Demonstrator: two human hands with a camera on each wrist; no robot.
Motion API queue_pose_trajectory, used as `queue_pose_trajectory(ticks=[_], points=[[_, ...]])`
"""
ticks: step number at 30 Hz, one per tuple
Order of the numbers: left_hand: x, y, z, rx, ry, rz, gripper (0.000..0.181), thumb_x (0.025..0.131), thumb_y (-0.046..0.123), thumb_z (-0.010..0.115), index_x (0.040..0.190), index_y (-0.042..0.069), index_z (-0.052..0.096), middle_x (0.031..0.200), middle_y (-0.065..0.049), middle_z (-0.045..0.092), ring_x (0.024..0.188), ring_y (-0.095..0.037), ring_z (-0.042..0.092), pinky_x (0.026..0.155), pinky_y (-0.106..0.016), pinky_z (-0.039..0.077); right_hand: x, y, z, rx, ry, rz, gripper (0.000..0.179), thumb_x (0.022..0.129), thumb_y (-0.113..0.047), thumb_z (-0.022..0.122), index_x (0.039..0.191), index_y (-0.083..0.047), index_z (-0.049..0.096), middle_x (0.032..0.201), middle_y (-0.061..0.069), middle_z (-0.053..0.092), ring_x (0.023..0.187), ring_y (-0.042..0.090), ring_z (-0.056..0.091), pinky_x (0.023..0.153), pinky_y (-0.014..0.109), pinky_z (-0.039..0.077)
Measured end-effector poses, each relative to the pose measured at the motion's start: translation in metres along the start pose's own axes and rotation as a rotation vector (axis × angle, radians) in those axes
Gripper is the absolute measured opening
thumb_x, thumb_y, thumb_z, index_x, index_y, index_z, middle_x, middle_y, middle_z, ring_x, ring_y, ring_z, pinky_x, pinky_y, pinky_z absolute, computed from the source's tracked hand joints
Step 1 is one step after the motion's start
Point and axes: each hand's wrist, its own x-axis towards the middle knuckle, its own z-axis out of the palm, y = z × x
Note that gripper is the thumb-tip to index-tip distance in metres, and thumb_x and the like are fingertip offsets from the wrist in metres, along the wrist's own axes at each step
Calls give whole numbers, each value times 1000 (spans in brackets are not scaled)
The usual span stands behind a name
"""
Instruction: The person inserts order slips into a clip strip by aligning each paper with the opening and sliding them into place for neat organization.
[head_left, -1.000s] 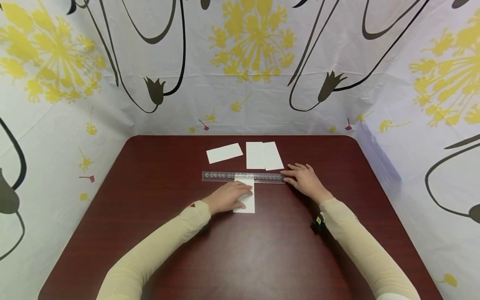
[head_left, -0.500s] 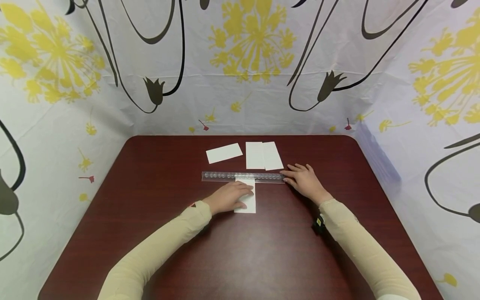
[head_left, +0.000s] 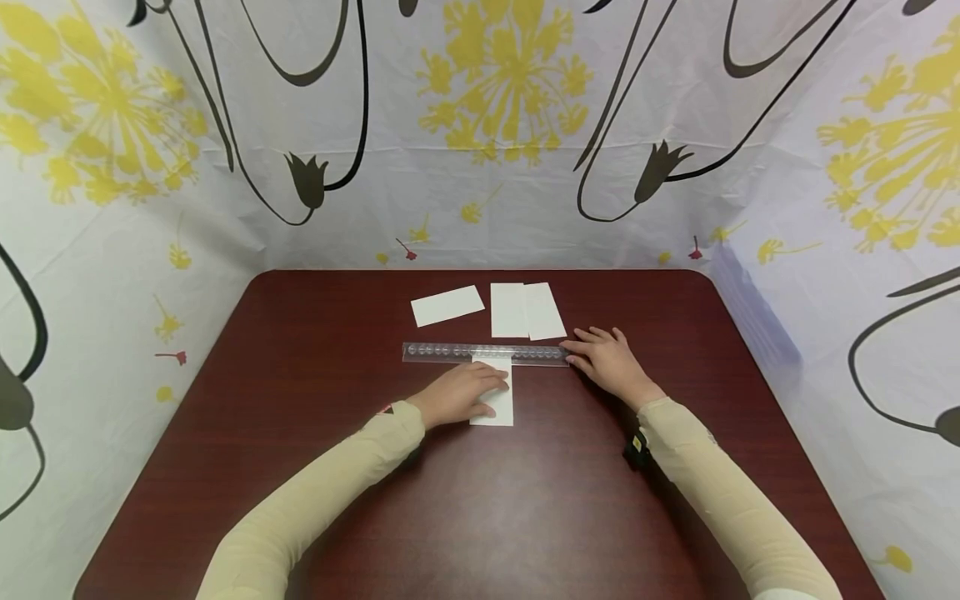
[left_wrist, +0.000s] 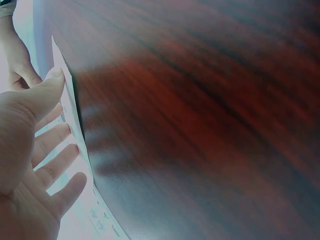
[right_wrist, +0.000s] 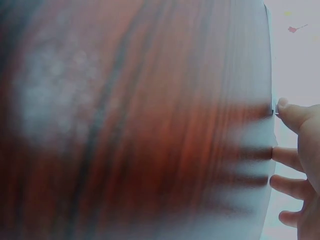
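A white paper strip (head_left: 501, 412) lies lengthwise near the middle of the table, its far end under a clear plastic ruler (head_left: 441, 353) set crosswise. My left hand (head_left: 457, 395) rests on the strip with fingers stretched out. In the left wrist view, that hand's (left_wrist: 30, 150) thumb and fingers are spread along the edge of the paper (left_wrist: 70, 97). At the ruler's right end my right hand (head_left: 617, 367) touches it with thumb and index finger. The right wrist view shows this hand (right_wrist: 311, 155) with fingers spread low over the tabletop.
Beyond the ruler lie a slanted white paper strip (head_left: 447, 307) and two more, one upright paper strip (head_left: 508, 310) and an angled one (head_left: 546, 312) side by side. The dark red table (head_left: 322, 350) has rounded far corners. Patterned white cloth (head_left: 480, 208) hangs around it.
The paper strip under my left hand has slid slightly to the right, along with that hand. The right hand and the ruler have stayed in place.
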Motion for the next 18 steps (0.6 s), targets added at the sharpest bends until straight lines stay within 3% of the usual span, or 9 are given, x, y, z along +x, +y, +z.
queue_pose_trajectory(ticks=[18], points=[[4,3,1,-9,3,9,48,90,37,70,131,15,62,147,-2,55,137,-21,50,117,-41,39,0,1,1,12,-6,11,41,99,-36,58,138,-23,60,149,15,52,140,44,42,114,71,23]])
